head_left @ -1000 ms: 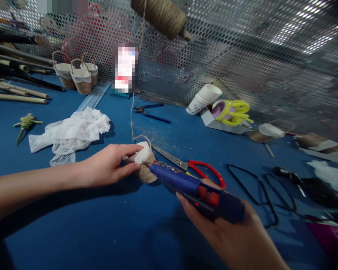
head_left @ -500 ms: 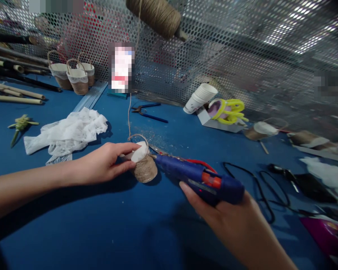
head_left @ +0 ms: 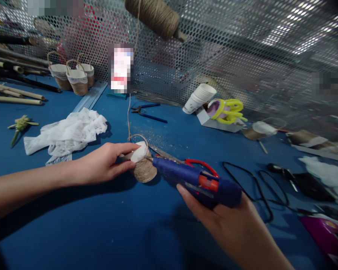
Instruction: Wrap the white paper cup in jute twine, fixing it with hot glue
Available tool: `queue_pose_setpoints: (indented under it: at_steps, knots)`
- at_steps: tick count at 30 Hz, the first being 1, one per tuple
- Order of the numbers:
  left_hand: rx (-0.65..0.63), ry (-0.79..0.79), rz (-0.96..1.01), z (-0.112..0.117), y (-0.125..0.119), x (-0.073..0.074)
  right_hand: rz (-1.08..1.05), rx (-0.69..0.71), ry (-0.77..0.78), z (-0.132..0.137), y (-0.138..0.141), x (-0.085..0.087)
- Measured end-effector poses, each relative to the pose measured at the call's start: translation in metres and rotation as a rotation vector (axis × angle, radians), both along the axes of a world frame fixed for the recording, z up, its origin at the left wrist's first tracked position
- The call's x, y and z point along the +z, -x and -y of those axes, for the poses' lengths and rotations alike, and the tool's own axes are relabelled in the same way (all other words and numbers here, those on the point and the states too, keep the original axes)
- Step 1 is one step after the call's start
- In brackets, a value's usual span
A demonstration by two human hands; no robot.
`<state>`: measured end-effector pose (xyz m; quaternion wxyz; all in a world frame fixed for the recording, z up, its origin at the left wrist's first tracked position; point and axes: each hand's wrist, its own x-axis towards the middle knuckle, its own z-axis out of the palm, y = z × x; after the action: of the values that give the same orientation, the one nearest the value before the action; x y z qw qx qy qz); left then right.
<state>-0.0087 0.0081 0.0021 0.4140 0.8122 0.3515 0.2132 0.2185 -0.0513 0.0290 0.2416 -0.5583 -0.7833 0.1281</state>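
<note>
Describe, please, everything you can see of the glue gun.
The glue gun has a blue, plastic-looking body, an orange-red part set in its rear and a small red light on its side. Held above the table in the right hand's grip, it partly hides the scissors; its nozzle points at the twine-wrapped cup, though contact is unclear.

Left hand pinching; right hand curled, gripping.
</note>
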Motion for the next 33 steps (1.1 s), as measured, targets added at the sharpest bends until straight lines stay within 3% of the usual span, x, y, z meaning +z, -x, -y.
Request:
queue_pose_setpoints:
  at_steps: [6,16,33]
  knots:
    - [-0.005,-0.016,-0.003,0.000,0.000,0.000,0.031,0.016,0.031,-0.001,0.002,0.008]
    - [0.015,-0.056,-0.006,-0.001,-0.001,-0.003,-0.003,0.065,0.090,0.005,0.003,0.002]
    - [0.004,-0.026,0.011,-0.003,0.001,-0.005,-0.060,-0.033,0.049,-0.002,0.000,0.002]
